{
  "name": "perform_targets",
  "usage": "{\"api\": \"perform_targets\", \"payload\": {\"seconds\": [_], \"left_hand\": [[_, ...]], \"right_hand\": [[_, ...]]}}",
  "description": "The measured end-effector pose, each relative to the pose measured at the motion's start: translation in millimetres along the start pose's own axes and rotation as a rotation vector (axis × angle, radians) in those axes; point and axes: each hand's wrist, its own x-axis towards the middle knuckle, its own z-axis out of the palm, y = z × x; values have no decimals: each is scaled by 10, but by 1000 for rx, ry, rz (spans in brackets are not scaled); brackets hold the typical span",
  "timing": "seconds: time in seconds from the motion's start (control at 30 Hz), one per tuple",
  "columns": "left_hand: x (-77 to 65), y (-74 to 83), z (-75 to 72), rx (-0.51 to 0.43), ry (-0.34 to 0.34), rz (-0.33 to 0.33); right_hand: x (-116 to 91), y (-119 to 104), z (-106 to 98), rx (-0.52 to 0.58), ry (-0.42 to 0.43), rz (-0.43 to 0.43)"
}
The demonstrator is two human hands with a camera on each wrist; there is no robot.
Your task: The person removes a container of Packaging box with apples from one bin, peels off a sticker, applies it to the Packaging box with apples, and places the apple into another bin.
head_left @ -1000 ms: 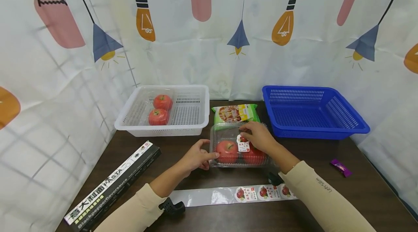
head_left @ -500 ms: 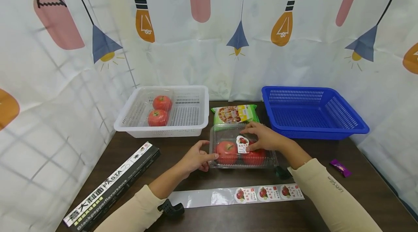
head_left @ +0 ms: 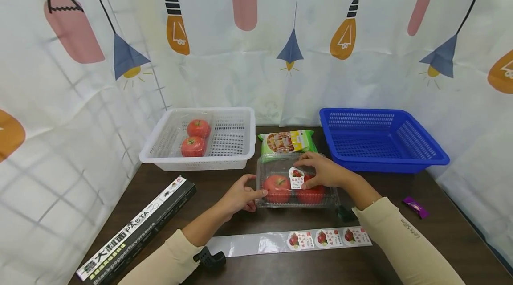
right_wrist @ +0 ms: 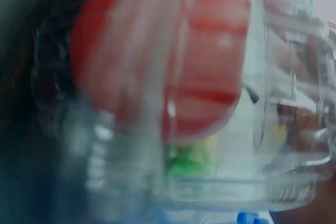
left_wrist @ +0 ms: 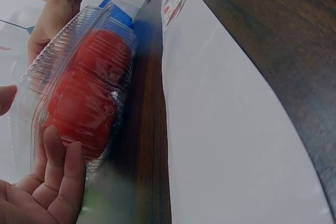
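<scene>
A clear plastic clamshell box with two red tomato-like fruits lies on the dark table. A white sticker with a red fruit picture is on its lid. My right hand rests on the lid, index finger beyond the sticker and thumb at its right edge. My left hand touches the box's left side, with thumb and index finger spread along it. In the left wrist view its loosely bent fingers lie against the box wall. The right wrist view is blurred, with the box close up.
A sticker strip lies in front. A white basket with a second fruit box stands back left, a blue basket back right. Behind the box is a green food packet. A pasta box lies left, a purple-wrapped sweet right.
One second ago the right fingers were at the sticker's upper right edge. The right hand has since shifted, its thumb coming down beside the sticker. The left hand keeps its place.
</scene>
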Motion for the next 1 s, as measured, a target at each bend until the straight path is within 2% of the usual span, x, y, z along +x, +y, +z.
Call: {"api": "perform_targets", "payload": {"seconds": [0.1,0.2,0.3,0.37,0.43,0.57,0.73,0.8,0.9,1.0], "left_hand": [[6,-5,-16,7,-3,4],[12,-15,-28,16,-18,14],[46,-19,-52,39,-17,23],[108,-28,-63,45,6,29],[194,-33,-72,41,44,38],[359,-33,-64,-16,89,79],[540,-65,-47,-111,70,116],[607,-88,-41,-182,59,124],[656,-94,-18,-301,47,163],[662,-85,8,-403,44,194]], "right_hand": [[-72,-9,23,53,85,9],[-223,-45,62,128,205,16],[-421,-125,118,190,317,-32],[-560,-175,174,241,359,-72],[-703,-226,239,312,362,-97],[-953,-264,406,530,255,-75],[-1092,-208,694,818,15,-66],[-1107,-181,806,937,-69,-42],[-1117,-147,919,1104,-124,28],[-1125,-123,939,1249,-111,102]]}}
